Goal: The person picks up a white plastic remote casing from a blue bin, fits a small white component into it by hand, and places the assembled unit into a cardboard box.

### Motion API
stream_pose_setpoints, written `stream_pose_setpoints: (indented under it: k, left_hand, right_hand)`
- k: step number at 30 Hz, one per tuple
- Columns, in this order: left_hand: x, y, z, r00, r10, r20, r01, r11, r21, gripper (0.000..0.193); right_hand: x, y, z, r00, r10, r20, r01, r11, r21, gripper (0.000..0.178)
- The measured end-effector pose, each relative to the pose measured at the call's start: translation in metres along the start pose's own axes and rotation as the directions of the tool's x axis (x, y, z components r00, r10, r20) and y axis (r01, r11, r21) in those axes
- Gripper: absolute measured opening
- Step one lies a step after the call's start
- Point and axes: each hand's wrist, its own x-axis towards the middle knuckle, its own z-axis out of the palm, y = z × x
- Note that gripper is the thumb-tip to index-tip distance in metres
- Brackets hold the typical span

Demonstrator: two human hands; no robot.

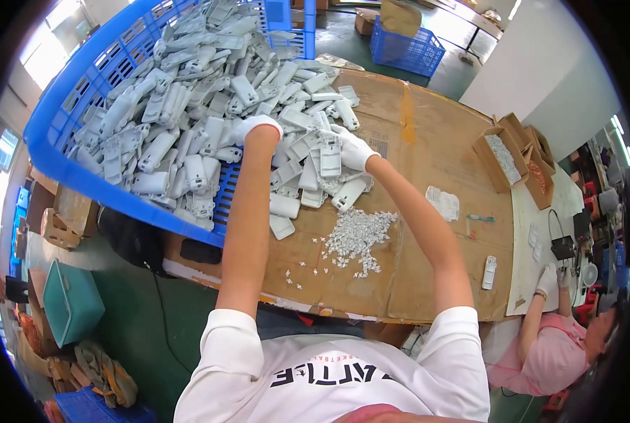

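Note:
White plastic housings (202,130), long and hollow with small cut-outs, fill a tilted blue crate (40,141) and spill onto the cardboard-covered table (427,275). Among those at the crate's open side is my left hand (253,128), in a white glove, its fingers mostly hidden by the wrist and the parts. My right hand (356,151), gloved too, is at the right edge of the spilled heap, its fingers closed around a housing (330,156) that shows its hollow side. Nearer to me than that hand lies a pile of tiny white parts (357,238).
A single housing (489,273), a teal tool (480,218) and a crumpled white cloth (442,203) lie on the right. Cardboard boxes (502,158) of small parts stand beyond them. A co-worker in pink (551,352) sits at the right, near a white pillar (533,63).

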Motion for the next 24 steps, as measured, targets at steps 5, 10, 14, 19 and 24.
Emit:
stream_pose_setpoints:
  k: [5,10,14,19,24]
  left_hand:
    - [0.01,0.032,-0.075,0.909,-0.017,-0.416,-0.074,0.977,-0.201,0.035]
    - [0.103,0.054,-0.078,0.519,0.242,-0.819,0.046,0.949,0.31,0.05]
    - [0.165,0.072,-0.085,0.704,0.323,-0.632,0.136,0.813,0.567,0.066]
    - [0.226,0.052,-0.058,0.694,0.386,-0.608,0.018,0.835,0.55,0.092]
    - [0.203,0.049,-0.063,0.692,0.487,-0.532,-0.168,0.826,0.538,0.067]
  right_hand:
    - [0.019,-0.008,-0.076,0.977,0.123,0.173,-0.048,0.921,-0.386,0.035]
    - [0.089,0.054,-0.085,0.974,0.033,-0.224,-0.068,0.986,-0.151,0.031]
    - [0.162,0.109,-0.056,0.947,-0.109,-0.303,0.082,0.992,-0.099,0.044]
    - [0.19,0.107,-0.015,0.997,-0.023,-0.07,0.019,0.998,-0.061,0.054]
    - [0.166,0.095,-0.019,0.998,0.012,-0.06,-0.014,0.999,-0.046,0.053]
